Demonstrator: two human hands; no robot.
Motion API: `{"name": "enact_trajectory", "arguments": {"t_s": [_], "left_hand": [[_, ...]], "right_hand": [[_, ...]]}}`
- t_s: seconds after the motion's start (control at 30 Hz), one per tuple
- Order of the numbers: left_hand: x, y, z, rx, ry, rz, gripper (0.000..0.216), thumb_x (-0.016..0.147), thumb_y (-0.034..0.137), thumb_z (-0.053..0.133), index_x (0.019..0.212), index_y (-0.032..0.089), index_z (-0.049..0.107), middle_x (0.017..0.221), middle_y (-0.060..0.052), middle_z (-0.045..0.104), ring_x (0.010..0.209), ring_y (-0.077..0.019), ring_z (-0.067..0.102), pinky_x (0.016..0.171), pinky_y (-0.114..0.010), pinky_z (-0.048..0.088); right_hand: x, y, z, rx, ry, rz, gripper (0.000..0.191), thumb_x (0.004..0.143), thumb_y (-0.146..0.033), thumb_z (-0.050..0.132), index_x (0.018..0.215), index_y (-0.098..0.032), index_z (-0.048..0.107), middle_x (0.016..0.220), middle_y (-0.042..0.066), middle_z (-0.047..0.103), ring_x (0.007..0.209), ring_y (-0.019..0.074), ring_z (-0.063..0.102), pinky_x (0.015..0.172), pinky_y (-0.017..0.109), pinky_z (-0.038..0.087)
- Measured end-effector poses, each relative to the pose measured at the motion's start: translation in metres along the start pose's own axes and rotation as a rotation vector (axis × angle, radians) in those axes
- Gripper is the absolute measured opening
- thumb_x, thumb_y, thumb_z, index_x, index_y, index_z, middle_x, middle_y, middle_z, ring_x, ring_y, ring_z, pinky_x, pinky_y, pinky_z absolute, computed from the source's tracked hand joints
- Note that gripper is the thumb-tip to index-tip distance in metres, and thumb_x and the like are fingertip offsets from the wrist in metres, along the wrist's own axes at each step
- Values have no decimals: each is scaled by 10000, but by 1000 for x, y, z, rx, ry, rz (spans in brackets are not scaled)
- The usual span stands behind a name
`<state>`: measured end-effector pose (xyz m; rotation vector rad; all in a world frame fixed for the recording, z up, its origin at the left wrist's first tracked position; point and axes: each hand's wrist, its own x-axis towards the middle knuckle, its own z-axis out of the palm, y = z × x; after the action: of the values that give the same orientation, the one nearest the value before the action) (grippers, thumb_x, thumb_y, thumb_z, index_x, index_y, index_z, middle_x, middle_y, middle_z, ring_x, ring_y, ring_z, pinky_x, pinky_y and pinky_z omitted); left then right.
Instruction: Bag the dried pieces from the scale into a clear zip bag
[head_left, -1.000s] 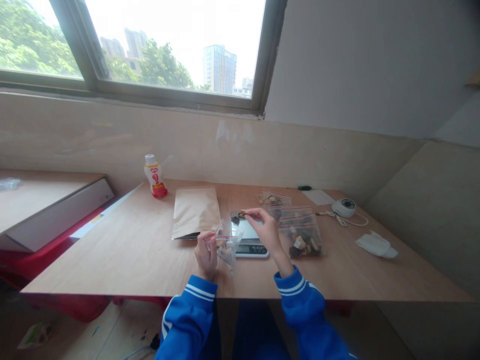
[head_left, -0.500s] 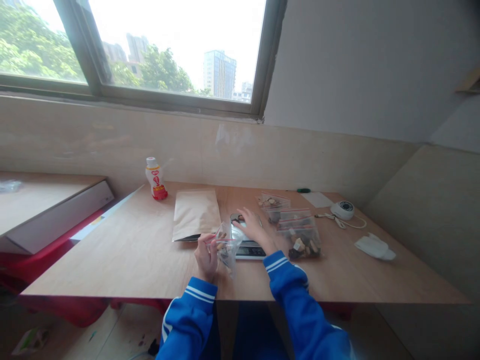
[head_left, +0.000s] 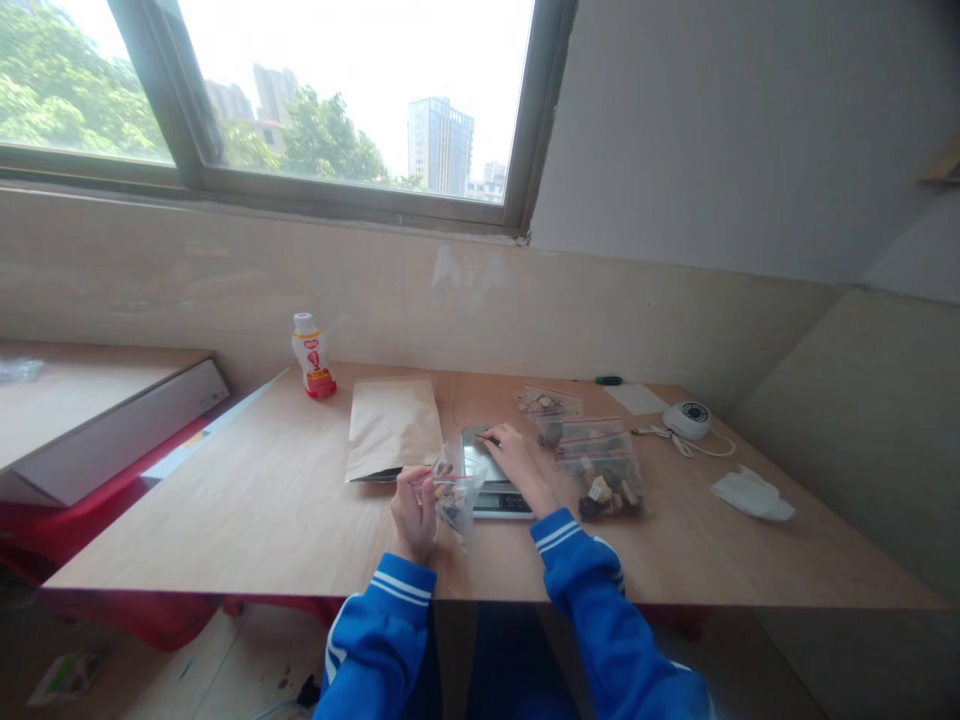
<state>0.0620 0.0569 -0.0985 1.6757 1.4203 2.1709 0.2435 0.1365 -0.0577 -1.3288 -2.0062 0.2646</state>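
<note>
The left hand (head_left: 413, 503) grips a small clear bag (head_left: 452, 494) with pieces inside, upright on the worktop (head_left: 262, 500) just beside the scale (head_left: 491, 478). The right hand (head_left: 517, 458) rests on the scale, fingers pinched on a small dark piece (head_left: 487, 437). More filled bags (head_left: 600, 470) lie to the right

Tabletop (head_left: 247, 500) with a small drink bottle (head_left: 313, 356) far left, a brown paper bag (head_left: 393, 425) beside it, a round white device (head_left: 690, 416) far right, and a white cloth (head_left: 752, 494) nearer right.
</note>
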Motion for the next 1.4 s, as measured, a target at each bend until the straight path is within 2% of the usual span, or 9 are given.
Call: {"name": "enact_trajectory", "arguments": {"t_s": [0.2, 0.33, 0.43, 0.53, 0.6, 0.8, 0.93, 1.23, 1.4], "left_hand": [[-1, -2, 0, 31, -15, 34, 175, 902, 300, 467, 938, 154, 557, 823, -68, 668, 682, -165, 649, 563, -272, 506], [-1, -3, 0, 28, -16, 35, 180, 898, 308, 468, 932, 157, 559, 818, -64, 665, 671, -168, 645, 556, -277, 505], [-2, -3, 0, 26, -13, 14, 189, 899, 329, 468, 931, 163, 554, 823, -61, 660, 684, -167, 643, 574, -284, 511], [-2, -3, 0, 22, -19, 17, 183, 907, 320, 460, 938, 163, 548, 813, -58, 650, 692, -162, 640, 589, -284, 514], [-1, -1, 0, 15, -12, 29, 183, 911, 315, 454, 936, 158, 544, 797, -57, 646, 675, -161, 639, 574, -282, 511], [1, 5, 0, 20, 0, 26, 196, 914, 331, 446, 916, 161, 544, 770, -55, 657, 624, -156, 639, 530, -266, 500], [1, 4, -1, 31, -22, 35, 206, 912, 349, 445, 914, 169, 545, 774, -49, 660, 646, -155, 646, 551, -264, 508], [1, 5, -1, 52, -32, -31, 254, 911, 394, 437, 906, 167, 552, 776, -59, 670, 632, -153, 637, 543, -262, 502], [-1, 1, -1, 44, -40, -10, 227, 914, 370, 440, 923, 170, 548, 791, -54, 665, 653, -156, 642, 555, -263, 503]], "right_hand": [[-2, -10, -10, 162, 131, 57, 160, 817, -163, 544, 884, -171, 689, 923, 82, 699, 857, 210, 652, 792, 341, 508], [-4, -38, -33, 380, 244, 35, 171, 826, -261, 580, 923, -179, 694, 951, 77, 706, 835, 196, 658, 750, 317, 524], [-9, -66, -57, 469, 169, -56, 181, 850, -303, 581, 944, -202, 699, 1017, 62, 697, 912, 183, 652, 793, 297, 518], [-13, -83, -70, 514, -49, -135, 218, 856, -331, 592, 1027, -234, 686, 1072, 34, 684, 944, 164, 645, 831, 280, 509], [-14, -79, -68, 508, -112, -129, 238, 878, -350, 557, 1058, -247, 676, 1076, 24, 685, 971, 164, 637, 859, 287, 499], [-9, -3, -30, 174, 137, 66, 268, 880, -238, 456, 1035, -189, 668, 1079, 96, 671, 1048, 218, 597, 921, 371, 461], [-14, 30, -16, -67, 52, 112, 293, 815, -179, 524, 1077, -159, 655, 1138, 120, 658, 1093, 241, 560, 965, 385, 407], [-17, 17, -16, -244, 25, 158, 192, 847, -181, 521, 862, -224, 707, 973, 66, 706, 978, 266, 547, 857, 403, 348], [-16, -9, -30, 13, 116, 45, 211, 856, -171, 477, 836, -208, 684, 877, 52, 702, 854, 216, 585, 808, 344, 415]]}}
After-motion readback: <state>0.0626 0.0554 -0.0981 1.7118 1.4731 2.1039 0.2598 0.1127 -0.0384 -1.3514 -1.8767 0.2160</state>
